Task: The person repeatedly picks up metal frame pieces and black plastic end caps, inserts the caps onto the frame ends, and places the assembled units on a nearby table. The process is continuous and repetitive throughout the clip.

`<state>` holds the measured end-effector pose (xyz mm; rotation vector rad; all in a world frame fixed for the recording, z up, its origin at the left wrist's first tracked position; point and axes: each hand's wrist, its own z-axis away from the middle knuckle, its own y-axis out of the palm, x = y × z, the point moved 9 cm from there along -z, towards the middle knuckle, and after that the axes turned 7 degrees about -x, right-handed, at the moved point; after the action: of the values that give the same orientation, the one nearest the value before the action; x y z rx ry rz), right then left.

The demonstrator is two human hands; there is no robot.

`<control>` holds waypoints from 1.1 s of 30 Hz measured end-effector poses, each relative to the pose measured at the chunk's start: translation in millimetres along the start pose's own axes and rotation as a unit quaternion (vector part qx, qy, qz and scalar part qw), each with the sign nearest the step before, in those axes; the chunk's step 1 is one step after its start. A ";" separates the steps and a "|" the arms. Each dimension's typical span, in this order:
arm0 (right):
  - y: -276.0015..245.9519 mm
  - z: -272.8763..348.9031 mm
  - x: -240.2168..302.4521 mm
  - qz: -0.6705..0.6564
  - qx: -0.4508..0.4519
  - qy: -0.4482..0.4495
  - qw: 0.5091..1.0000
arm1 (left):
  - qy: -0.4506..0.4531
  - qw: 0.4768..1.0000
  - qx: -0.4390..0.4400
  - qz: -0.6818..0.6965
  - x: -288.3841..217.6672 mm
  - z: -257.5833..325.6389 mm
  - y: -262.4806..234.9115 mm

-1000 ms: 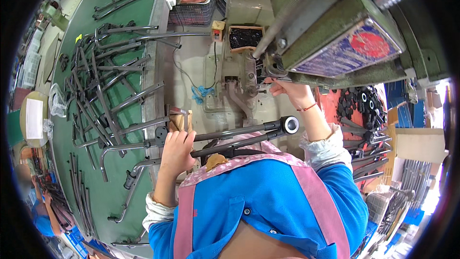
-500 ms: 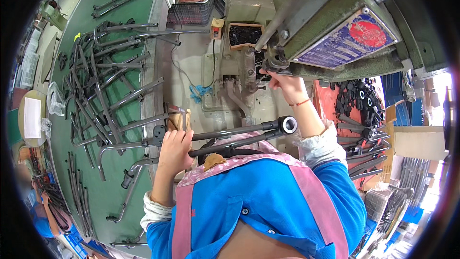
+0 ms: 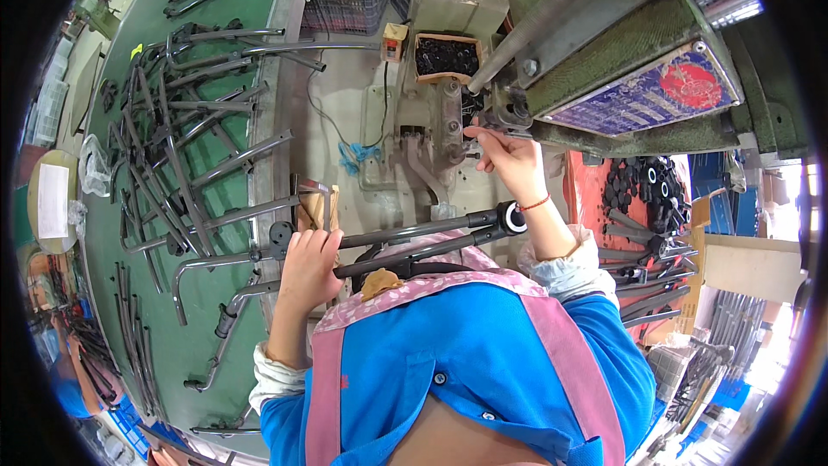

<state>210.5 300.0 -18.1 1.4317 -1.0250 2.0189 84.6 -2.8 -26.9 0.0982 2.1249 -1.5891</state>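
Note:
A folded frame of dark grey metal tubes (image 3: pixel 405 233) lies across in front of my body, with a round white-ringed joint at its right end and bent tubes at its left. My left hand (image 3: pixel 310 267) is closed around the tubes near the left end. My right hand (image 3: pixel 515 164) is raised beside the tooling of a green press machine (image 3: pixel 634 99), thumb and forefinger pinched together. Whatever the pinch holds is too small to make out. Close to those fingertips stand the metal fixture (image 3: pixel 452 121) and a small box of black parts (image 3: pixel 447 58).
On the left, a green table (image 3: pixel 233 328) carries a heap of dark tube frames (image 3: pixel 185 142). Black round parts and tubes lie on a red surface (image 3: pixel 586 198) at the right. A dark crate (image 3: pixel 345 10) with cloths stands behind. Far left, another person's arm (image 3: pixel 82 371) shows.
My right hand has drawn slightly down and back from the press tooling, its fingers now more in sight. The left hand keeps its hold on the tube frame. The whole view has shifted slightly.

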 end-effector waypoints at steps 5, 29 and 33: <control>-2.4 -4.1 7.3 0.130 0.013 -0.124 0.984 | 0.012 1.000 0.010 0.004 -0.5 -6.8 1.2; -16.3 28.4 28.6 0.236 -0.084 -0.248 0.936 | 0.086 0.996 0.016 -0.006 12.8 -8.3 -8.0; -13.8 38.4 6.8 0.289 -0.049 -0.226 0.929 | 0.099 0.994 0.016 -0.041 12.9 -5.3 4.0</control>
<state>240.9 278.1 -0.5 1.7303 -1.9043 1.9966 72.8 0.4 -34.7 0.1892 2.2796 -1.7234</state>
